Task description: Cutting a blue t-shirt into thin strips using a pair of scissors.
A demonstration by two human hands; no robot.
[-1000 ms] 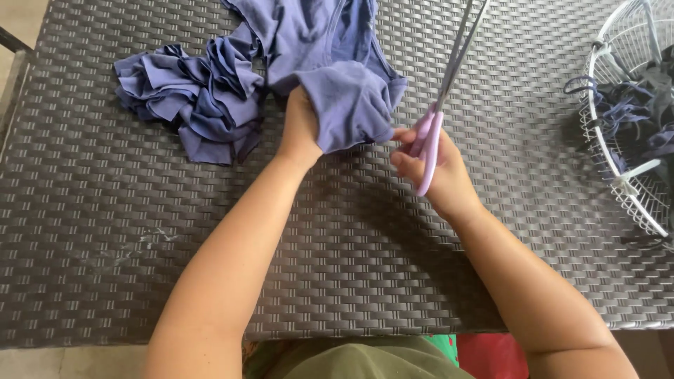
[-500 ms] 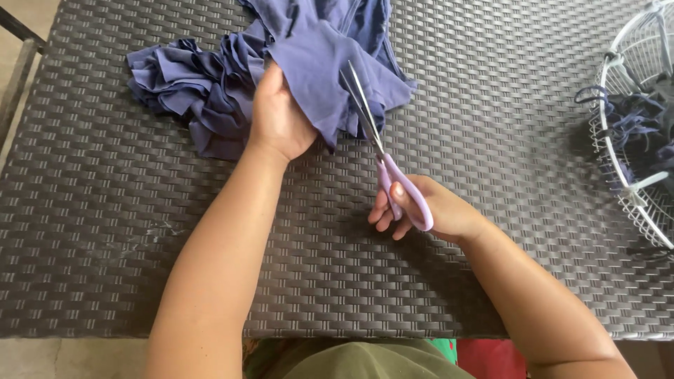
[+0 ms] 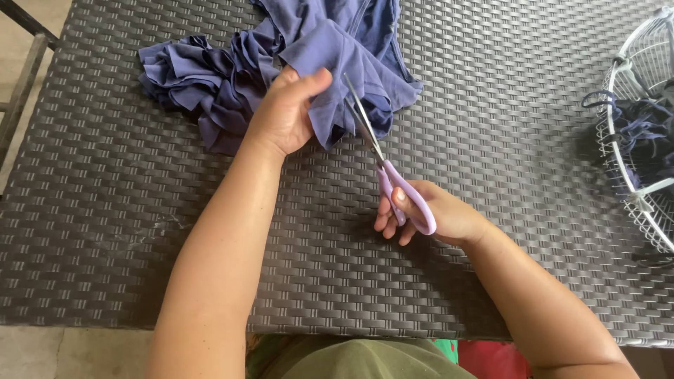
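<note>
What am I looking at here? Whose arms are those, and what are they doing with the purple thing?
The camera sits on a person's head and looks down, so those are that person's own two arms. The left hand grips a flap of blue-purple cloth that lies bunched on a dark woven table. The right hand holds scissors with lilac handles, and the blades are against the cloth's edge. At the right edge stands a white wire basket with dark cloth strips inside.
</note>
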